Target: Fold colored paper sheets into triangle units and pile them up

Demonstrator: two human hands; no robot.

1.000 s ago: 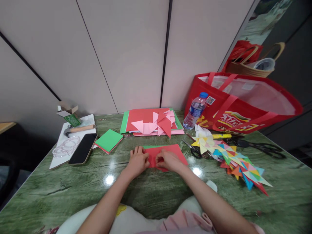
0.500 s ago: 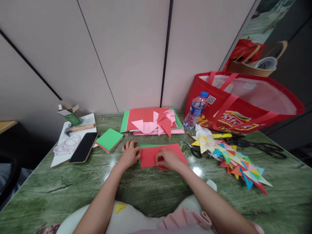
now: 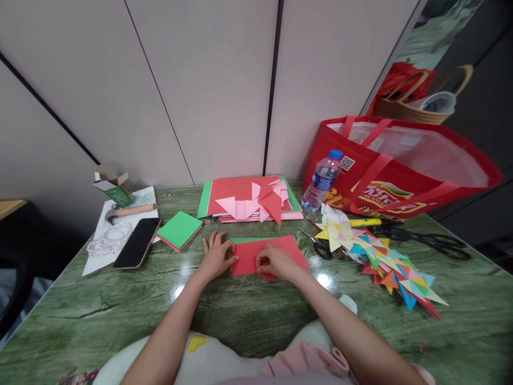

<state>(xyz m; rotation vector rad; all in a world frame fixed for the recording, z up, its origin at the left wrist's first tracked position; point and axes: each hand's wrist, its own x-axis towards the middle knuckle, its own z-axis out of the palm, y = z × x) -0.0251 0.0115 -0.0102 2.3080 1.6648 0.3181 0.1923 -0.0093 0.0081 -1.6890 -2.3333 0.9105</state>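
Observation:
A sheet of red paper (image 3: 246, 260) lies on the table in front of me, with a strip of green paper (image 3: 252, 240) showing along its far edge. My right hand (image 3: 282, 263) rests on the red paper, fingers curled in a pinch at its near edge, where a small red flap pokes out underneath. At the left end, my left hand (image 3: 216, 254) has its fingers spread on the table, the thumb touching the red paper's edge. Left of that hand sits a small stack of green and red square paper (image 3: 179, 230).
Large paper sheets (image 3: 240, 188) with folded pink pieces lie at the back. Scissors (image 3: 320, 249), colourful folded paper stars (image 3: 393, 267), a water bottle (image 3: 323, 182) and a red bag (image 3: 360, 182) stand right. Leftward are a phone (image 3: 137, 243), a hammer (image 3: 132, 210) and a small box (image 3: 118, 191).
My left thumb has moved right and nearer to me, onto the red paper's left edge, and the left fingers have spread. My right hand has stayed in place.

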